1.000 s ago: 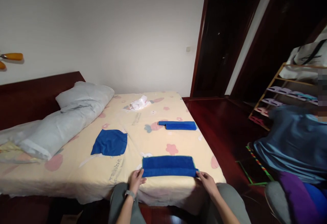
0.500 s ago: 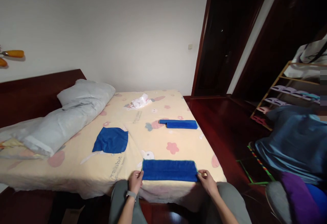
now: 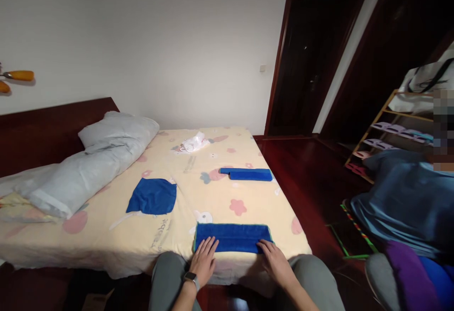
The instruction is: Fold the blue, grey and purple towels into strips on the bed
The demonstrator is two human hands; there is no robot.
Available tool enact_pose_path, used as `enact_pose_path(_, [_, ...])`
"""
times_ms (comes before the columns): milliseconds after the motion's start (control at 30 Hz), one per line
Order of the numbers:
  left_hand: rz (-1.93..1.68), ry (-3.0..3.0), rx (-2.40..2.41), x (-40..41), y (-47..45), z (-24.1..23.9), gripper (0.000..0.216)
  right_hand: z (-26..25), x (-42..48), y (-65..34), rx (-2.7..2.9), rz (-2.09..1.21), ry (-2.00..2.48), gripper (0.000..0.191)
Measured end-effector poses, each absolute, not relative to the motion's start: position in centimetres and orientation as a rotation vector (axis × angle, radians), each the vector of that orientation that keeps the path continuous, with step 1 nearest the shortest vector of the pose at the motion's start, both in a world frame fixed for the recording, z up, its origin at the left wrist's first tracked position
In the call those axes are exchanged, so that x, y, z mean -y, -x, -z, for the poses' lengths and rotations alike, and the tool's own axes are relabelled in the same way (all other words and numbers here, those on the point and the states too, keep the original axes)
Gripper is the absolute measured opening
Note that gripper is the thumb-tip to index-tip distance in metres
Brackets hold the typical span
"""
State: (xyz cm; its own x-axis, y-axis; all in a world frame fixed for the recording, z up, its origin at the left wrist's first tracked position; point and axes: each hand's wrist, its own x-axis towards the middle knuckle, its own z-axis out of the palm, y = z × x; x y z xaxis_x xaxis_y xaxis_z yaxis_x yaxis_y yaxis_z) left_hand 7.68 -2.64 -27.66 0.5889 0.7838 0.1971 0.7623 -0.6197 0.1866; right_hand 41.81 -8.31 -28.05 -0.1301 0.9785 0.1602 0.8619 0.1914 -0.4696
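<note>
And here at the near edge of the bed [image 3: 202, 195], the hands are held apart: by the left hand [image 3: 205, 264], fingers outstretched, the near left corner of a wide blue cloth [image 3: 234, 236] is covered, and its near right end is touched by the bent fingers of the right hand [image 3: 275, 261]. Farther in, on the left, a rumpled blue cloth [image 3: 152, 196] is seen; beyond, at right, a narrow blue strip [image 3: 251, 174] is laid, and farthest, a crumpled white bag [image 3: 194, 143].
</note>
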Motion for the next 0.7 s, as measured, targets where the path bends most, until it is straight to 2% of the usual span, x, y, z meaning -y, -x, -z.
enact_pose_path(200, [-0.452, -2.523, -1.56, 1.7, -6.3, 27.5, 0.054, 28.7, 8.1, -42.9, 2.002, -0.339, 1.77, 0.056])
enact_pose_path(533, [-0.503, -2.467, -1.546, 0.9, -5.0, 27.9, 0.057, 27.6, 7.9, -43.6, 1.906, -0.343, 1.822, 0.05])
enact_pose_path(700, [-0.551, -2.412, -1.562, 0.7, -4.8, 27.8, 0.064, 27.5, 7.7, -43.7, 1.898, -0.385, 1.837, 0.053])
